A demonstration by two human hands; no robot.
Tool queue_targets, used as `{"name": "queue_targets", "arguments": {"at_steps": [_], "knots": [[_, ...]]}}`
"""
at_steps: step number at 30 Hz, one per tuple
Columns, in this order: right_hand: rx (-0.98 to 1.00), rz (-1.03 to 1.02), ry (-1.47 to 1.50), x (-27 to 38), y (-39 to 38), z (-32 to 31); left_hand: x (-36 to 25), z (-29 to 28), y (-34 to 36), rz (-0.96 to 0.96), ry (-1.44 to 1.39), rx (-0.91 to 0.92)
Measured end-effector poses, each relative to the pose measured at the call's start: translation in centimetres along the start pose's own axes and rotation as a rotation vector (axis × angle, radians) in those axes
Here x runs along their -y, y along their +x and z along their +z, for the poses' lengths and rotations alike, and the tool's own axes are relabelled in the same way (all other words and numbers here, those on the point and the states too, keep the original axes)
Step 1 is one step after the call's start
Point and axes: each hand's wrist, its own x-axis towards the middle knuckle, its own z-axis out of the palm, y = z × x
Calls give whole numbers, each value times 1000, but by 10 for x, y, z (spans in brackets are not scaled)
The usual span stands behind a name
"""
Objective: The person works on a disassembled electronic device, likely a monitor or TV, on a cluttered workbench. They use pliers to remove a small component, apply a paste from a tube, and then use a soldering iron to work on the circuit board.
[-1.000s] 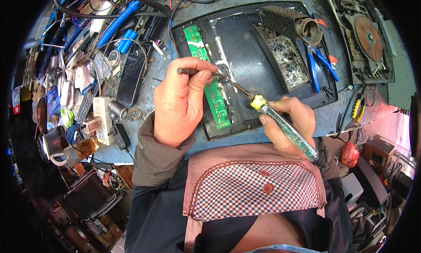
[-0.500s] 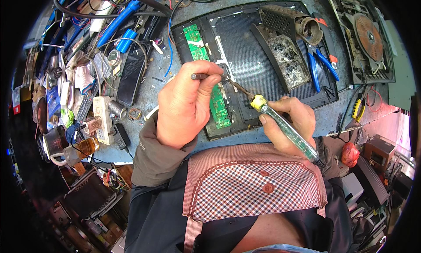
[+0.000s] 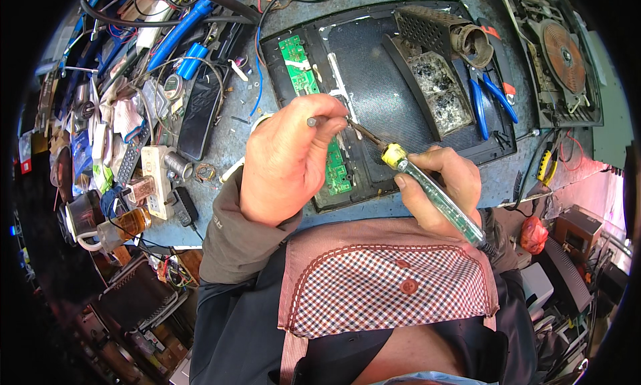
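In my right hand (image 3: 444, 188) is a soldering iron (image 3: 434, 195) with a clear green handle and a yellow collar. Its dark shaft slants up and left, and the tip reaches my left fingertips. My left hand (image 3: 284, 158) pinches a thin grey metal rod-like tool (image 3: 312, 122); one blunt end sticks out at the left, and its other end is hidden by the fingers. Beneath them lies a black panel (image 3: 374, 84) with a mesh middle. A long green circuit board (image 3: 294, 61) runs along its left side, partly covered by my left hand.
Blue-handled pliers (image 3: 479, 108) and a stained metal tray (image 3: 434, 91) rest on the panel's right part. At the left are a power strip (image 3: 157, 174), a jar of amber liquid (image 3: 127, 225), and heaped tools and cables. An appliance with a copper coil (image 3: 563, 56) stands far right.
My left hand has shifted slightly right and down, and its rod-like tool has turned, so less of its length shows. My right hand and the soldering iron have barely moved.
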Motion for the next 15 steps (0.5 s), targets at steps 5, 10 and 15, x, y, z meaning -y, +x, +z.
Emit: {"name": "queue_targets", "arguments": {"at_steps": [5,10,15], "knots": [[-2,12,11,1,0,1,-2,-3,1,-21,19,16],[4,12,-1,1,0,0,-1,-1,2,-14,5,24],[-9,25,12,0,-2,1,-2,-2,3,-16,3,29]]}}
